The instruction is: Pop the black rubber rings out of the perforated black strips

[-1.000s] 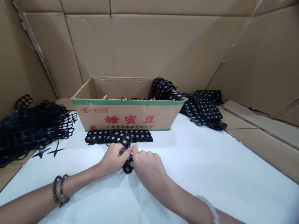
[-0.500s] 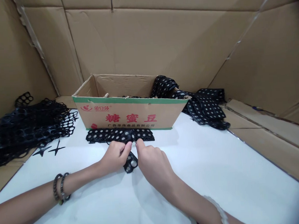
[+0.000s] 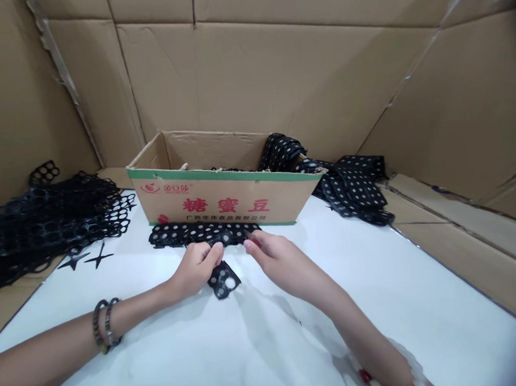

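Observation:
My left hand (image 3: 197, 268) pinches a small black piece with white dots (image 3: 223, 279), lifted slightly off the white table (image 3: 292, 330). My right hand (image 3: 276, 255) reaches forward with its fingers closed at the right end of a black dotted strip (image 3: 199, 233). That strip lies flat along the front of an open cardboard box (image 3: 223, 198). What the right fingertips hold, if anything, is too small to make out.
A heap of black perforated sheets (image 3: 41, 221) fills the left side, with two black star-shaped scraps (image 3: 85, 259) beside it. More dotted black sheets (image 3: 349, 187) spill from the box's right end. Cardboard walls (image 3: 276, 69) close in the back and sides.
My right hand has left the small piece and moved forward-right to the strip's end. The left hand keeps the small piece, which has tilted a little.

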`<state>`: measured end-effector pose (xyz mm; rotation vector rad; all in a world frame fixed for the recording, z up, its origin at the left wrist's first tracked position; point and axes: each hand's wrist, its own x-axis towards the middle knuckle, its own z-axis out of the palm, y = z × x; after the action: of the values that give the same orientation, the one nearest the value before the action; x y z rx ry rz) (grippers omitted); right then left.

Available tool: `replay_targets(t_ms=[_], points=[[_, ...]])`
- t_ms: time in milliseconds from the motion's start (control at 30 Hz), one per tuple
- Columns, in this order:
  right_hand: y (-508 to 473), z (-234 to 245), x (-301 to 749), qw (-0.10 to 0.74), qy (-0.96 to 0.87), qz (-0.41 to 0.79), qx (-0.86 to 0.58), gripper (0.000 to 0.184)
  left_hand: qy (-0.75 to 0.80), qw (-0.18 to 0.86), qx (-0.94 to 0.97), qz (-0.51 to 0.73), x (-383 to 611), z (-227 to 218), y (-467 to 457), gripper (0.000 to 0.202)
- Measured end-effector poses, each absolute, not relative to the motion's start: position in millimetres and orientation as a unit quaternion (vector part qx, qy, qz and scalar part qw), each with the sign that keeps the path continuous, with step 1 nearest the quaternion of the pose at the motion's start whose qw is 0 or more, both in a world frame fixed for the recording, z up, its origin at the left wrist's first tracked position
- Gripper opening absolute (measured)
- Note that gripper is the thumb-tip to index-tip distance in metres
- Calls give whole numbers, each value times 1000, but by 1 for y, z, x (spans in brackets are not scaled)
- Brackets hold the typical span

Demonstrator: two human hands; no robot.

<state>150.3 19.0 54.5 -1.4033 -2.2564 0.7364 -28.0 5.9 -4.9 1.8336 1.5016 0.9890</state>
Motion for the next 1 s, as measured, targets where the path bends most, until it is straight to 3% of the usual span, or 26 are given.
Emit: replay_targets(t_ms=[167, 300, 400, 467, 567, 700, 833, 1000], points=[[20, 58, 147, 277, -795, 292, -454, 26, 595, -82, 753, 270, -36, -4, 10, 41], [17, 58, 143, 269, -816, 290, -422, 26, 547, -176, 785, 229, -42, 18, 9, 40], [16, 61, 146, 281, -814, 279, -425, 25, 583, -120, 759, 263, -53, 59, 2, 40], [17, 65, 150, 297, -808, 276, -427, 26, 592, -28, 751, 290, -64, 97, -3, 39], [21, 74, 160, 338, -793, 275, -425, 25, 526, 178, 778, 294, -74, 158, -5, 32], [25, 90, 180, 431, -731, 307, -430, 23, 420, 273, 836, 222, -48, 219, 6, 38], [25, 103, 202, 474, -656, 357, -466, 20, 252, 393, 864, 188, 1, 246, 17, 41], [16, 109, 230, 475, -622, 362, -506, 25, 248, 459, 836, 171, 21, 244, 25, 50]])
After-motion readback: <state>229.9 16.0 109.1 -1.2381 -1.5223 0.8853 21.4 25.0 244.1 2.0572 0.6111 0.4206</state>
